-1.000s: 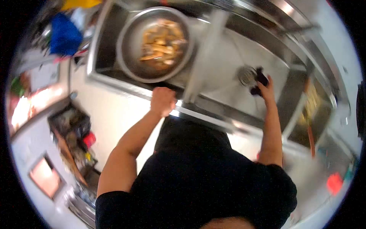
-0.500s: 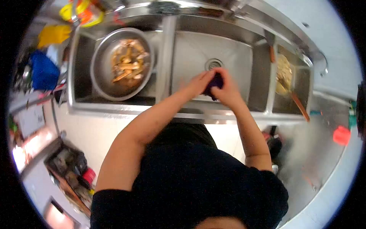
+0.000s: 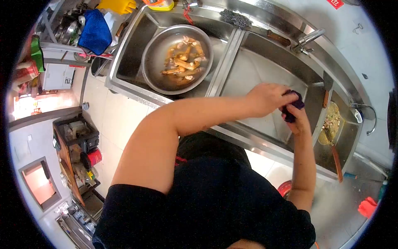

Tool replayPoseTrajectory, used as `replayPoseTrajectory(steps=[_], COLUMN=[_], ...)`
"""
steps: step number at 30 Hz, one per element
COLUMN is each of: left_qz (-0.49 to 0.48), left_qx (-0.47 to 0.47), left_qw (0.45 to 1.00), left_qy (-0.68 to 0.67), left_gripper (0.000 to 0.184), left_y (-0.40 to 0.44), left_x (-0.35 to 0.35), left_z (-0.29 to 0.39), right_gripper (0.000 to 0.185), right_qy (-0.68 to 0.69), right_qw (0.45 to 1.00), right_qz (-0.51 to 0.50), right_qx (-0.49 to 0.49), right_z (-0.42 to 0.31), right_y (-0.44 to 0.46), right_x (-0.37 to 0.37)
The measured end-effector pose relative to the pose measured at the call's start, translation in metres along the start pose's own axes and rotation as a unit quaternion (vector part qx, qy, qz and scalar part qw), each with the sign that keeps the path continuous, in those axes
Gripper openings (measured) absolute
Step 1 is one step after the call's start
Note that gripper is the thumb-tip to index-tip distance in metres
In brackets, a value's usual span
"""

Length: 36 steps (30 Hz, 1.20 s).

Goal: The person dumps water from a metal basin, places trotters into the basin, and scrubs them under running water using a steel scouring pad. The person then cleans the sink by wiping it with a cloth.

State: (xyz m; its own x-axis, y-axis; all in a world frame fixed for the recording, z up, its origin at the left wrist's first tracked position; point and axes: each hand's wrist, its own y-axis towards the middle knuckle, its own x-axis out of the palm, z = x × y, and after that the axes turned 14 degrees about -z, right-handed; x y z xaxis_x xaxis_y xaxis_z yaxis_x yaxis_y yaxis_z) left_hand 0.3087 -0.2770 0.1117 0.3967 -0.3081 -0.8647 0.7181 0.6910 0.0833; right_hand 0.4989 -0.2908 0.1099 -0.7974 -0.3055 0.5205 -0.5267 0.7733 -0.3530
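Over the right part of the middle sink basin [image 3: 255, 62], both my hands are closed on a bunched dark purple cloth [image 3: 295, 99]. My left hand [image 3: 269, 99] grips it from the left, fingers bent over its upper side. From below, my right hand [image 3: 299, 121] wraps round the other side, thumb pressed against it. The cloth is crumpled small, and part of it is hidden by my fingers.
A round metal bowl [image 3: 150, 76] in the left basin holds yellowish-brown pieces [image 3: 186, 64] in liquid. In the narrow right basin lies a pale round item [image 3: 331, 120] with a wooden handle [image 3: 336, 164]. A scraper [image 3: 326, 89], a knife [image 3: 277, 38], a scouring pad [image 3: 235, 18] and a faucet [image 3: 311, 37] line the back.
My hands have moved right with the purple cloth, from near the drain to the right side of the middle basin. The whole view has turned and shifted.
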Motion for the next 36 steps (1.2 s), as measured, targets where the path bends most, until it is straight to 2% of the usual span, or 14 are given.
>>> replayPoseTrajectory(steps=[1, 3, 4, 6, 7, 9, 11, 13, 15, 18, 24, 27, 33, 36], left_qz=[0.107, 0.176, 0.151, 0.112, 0.102, 0.074, 0.073, 0.12, 0.088, 0.033, -0.06, -0.079, -0.118, -0.209], left_qx=[0.128, 0.259, 0.307, 0.403, 0.387, 0.347, 0.348, 0.362, 0.324, 0.249, 0.113, 0.073, -0.03, -0.052], left_qw=[0.978, 0.928, 0.915, 0.875, 0.88, 0.888, 0.886, 0.884, 0.904, 0.929, 0.969, 0.979, 0.987, 0.976], left_qy=[0.127, 0.201, 0.214, 0.242, 0.256, 0.293, 0.297, 0.27, 0.265, 0.272, 0.213, 0.176, 0.107, 0.033], left_gripper=[0.056, 0.057, 0.057, 0.056, 0.054, 0.051, 0.047, 0.034, 0.029, 0.022, 0.015, 0.017, 0.026, 0.03], left_y=[0.006, 0.031, 0.045, 0.068, 0.073, 0.078, 0.088, 0.1, 0.108, 0.113, 0.118, 0.117, 0.116, 0.119], left_x=[-0.002, -0.025, -0.037, -0.058, -0.065, -0.076, -0.078, -0.071, -0.062, -0.048, -0.03, -0.022, -0.001, 0.008], left_z=[-0.007, -0.014, -0.012, -0.004, 0.002, 0.008, 0.004, 0.001, -0.002, -0.001, 0.007, 0.007, 0.01, 0.016], right_gripper=[0.045, 0.042, 0.038, 0.023, 0.016, 0.009, 0.009, 0.01, 0.013, 0.016, 0.024, 0.028, 0.025, 0.023], right_qy=[0.021, 0.023, 0.005, -0.144, -0.22, -0.267, -0.205, -0.258, -0.306, -0.519, -0.653, -0.632, -0.686, -0.751], right_qw=[0.999, 0.994, 0.992, 0.988, 0.975, 0.96, 0.966, 0.961, 0.95, 0.853, 0.733, 0.743, 0.696, 0.623], right_qz=[-0.042, -0.103, -0.124, -0.046, -0.025, -0.081, -0.152, -0.091, -0.044, 0.06, 0.16, 0.211, 0.21, 0.218], right_qx=[0.012, 0.03, 0.035, 0.037, 0.013, -0.033, 0.035, 0.039, 0.033, -0.014, -0.106, -0.062, -0.015, 0.033], right_z=[-0.017, -0.034, -0.041, -0.06, -0.066, -0.072, -0.091, -0.09, -0.092, -0.09, -0.057, -0.055, -0.051, -0.045], right_y=[-0.003, -0.009, -0.01, -0.018, -0.018, -0.015, -0.012, -0.009, -0.006, -0.001, 0.013, 0.01, 0.005, -0.001], right_x=[0.009, 0.007, -0.001, 0.001, 0.002, 0.004, 0.015, 0.013, 0.014, 0.018, -0.014, -0.011, -0.016, -0.027])
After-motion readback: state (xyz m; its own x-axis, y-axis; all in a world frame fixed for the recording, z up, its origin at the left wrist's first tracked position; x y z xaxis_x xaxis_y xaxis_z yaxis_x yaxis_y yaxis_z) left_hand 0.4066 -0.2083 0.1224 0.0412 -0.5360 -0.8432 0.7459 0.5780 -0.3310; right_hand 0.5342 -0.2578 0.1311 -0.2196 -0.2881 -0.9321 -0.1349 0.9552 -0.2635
